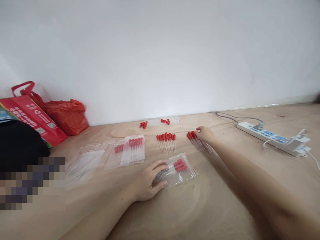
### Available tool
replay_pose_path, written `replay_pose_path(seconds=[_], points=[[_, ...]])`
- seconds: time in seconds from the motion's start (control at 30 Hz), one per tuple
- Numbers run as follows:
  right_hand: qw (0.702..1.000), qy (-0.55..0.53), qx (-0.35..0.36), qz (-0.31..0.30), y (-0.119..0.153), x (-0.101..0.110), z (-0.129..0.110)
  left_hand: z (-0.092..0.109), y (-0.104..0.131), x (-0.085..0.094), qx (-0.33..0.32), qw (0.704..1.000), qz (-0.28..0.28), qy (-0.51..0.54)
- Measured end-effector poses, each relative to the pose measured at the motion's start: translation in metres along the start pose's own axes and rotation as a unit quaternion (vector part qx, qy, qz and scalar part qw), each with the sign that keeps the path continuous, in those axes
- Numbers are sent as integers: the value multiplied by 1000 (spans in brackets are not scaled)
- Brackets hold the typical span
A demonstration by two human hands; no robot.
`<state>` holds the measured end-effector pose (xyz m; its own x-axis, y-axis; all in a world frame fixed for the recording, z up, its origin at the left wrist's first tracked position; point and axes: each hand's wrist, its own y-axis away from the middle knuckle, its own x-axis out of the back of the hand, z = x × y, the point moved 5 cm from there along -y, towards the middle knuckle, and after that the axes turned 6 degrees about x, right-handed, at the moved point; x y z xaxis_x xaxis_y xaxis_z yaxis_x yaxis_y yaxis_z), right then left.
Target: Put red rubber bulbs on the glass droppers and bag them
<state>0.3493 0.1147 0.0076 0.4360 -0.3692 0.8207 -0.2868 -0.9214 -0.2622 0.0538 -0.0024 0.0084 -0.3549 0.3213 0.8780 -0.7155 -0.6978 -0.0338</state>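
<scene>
My left hand (151, 181) lies on the wood surface, its thumb and fingers gripping the lower end of a clear zip bag (172, 181). Inside that bag are several glass droppers (181, 165) with red rubber bulbs. Farther out to the right, my right hand (205, 135) is closed at the bulb end of a loose pile of droppers (193, 138); its fingertips are partly hidden. Between the hands and a little farther back, a row of droppers (166, 138) lies side by side, bulbs away from me.
Left of centre lie filled zip bags (132, 156) and flat zip bags (92, 155). Loose red bulbs (143, 125) and another bag (176, 120) rest near the wall. A white power strip (270, 135) with cords sits right; red bags (65, 115) and a black item (21, 143) stand left.
</scene>
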Motion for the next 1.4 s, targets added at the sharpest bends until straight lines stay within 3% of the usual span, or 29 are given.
replay_pose_path(seconds=[0.23, 0.5, 0.57, 0.63, 0.7, 0.8, 0.9, 1.17, 1.27, 1.4], points=[[999, -33, -27, -15, -11, -12, -2, -1, 1, 0, -2, 1000, 1, 3], [983, -178, -28, 22, 2, 29, 5, 1, 1, 1, -5, 1000, 6, 4], [949, -306, -34, 61, 18, 35, 7, 2, 1, 2, -2, 1000, 6, 4], [883, -454, -50, 108, 38, 33, 10, 3, 1, 3, 0, 1000, 5, 5], [837, -532, -65, 115, 58, 22, 11, 3, 0, 3, 1, 1000, 5, 4], [792, -591, -91, 122, 80, 4, 9, 3, 1, 2, 1, 1000, 7, 2], [769, -620, -106, 113, 89, -7, 4, 1, 0, 1, -2, 1000, 13, 0], [753, -640, -146, 31, 104, -23, -18, 3, -1, 2, -8, 1000, 14, 2], [764, -632, -133, -7, 108, -27, -25, 3, 0, 2, -10, 1000, 16, 1], [773, -619, -139, -13, 110, -26, -25, 2, -1, 1, -7, 1000, 16, 0]])
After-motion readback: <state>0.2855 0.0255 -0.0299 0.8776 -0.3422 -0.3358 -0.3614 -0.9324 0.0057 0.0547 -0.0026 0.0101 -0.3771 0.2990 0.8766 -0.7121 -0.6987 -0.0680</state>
